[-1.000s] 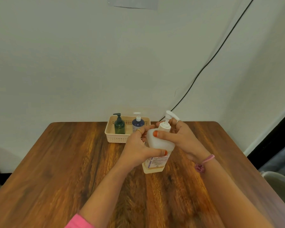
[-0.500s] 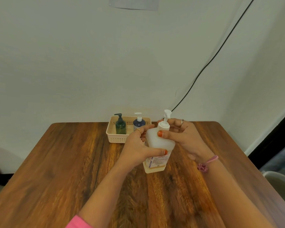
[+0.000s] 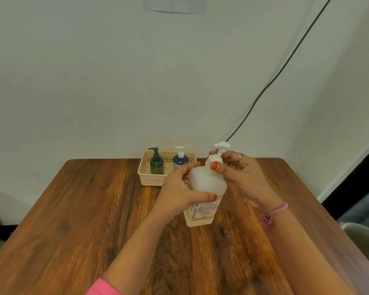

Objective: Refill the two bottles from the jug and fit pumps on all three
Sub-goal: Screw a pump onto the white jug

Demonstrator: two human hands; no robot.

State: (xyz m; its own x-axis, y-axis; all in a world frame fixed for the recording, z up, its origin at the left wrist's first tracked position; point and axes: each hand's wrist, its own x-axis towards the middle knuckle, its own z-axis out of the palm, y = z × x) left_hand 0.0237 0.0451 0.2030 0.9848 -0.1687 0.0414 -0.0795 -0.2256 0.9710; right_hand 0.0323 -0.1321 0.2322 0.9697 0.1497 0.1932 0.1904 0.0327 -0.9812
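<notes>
1. Orange-painted thumbnail and curled fingers: the right hand (image 3: pixel 241 177) is pinching the white collar of the pump (image 3: pixel 218 153) at the neck of the jug (image 3: pixel 207 186), thumb in front, other fingers wrapping behind, a ring showing on one finger.
2. Pump head is sitting up above those fingers with the nozzle pointing off to the right. Can't tell how far the collar is screwed down, the thumb is covering it.
3. Left hand (image 3: pixel 180 192) is gripping the jug's body from the left side, thumb lying across the front just above the label, fingers curling round the far side. There's a ring on one of those fingers too.
4. The jug is a translucent white squarish thing with a printed label, standing on the bench (image 3: pixel 73 220) roughly mid-way across, its base down on the wood and the top leaning a little away from the camera.
5. Just behind the left hand, a cream plastic basket (image 3: pixel 149 180) is sitting at the far edge of the bench against the wall.
6. Inside it the green bottle (image 3: pixel 156 165) is standing upright on the left with a dark pump on top, and the blue bottle (image 3: pixel 180 159) is standing right beside it with a white pump. The left hand's knuckles are partly hiding the blue one's lower half.
7. A pink band with a pink scrunchie (image 3: pixel 267 219) is hanging on the right wrist, and a bit of pink sleeve (image 3: pixel 103 288) is poking in at the bottom on the left arm.
8. Further out, a black cable (image 3: pixel 275 81) is running diagonally down the pale wall to behind the bench.
</notes>
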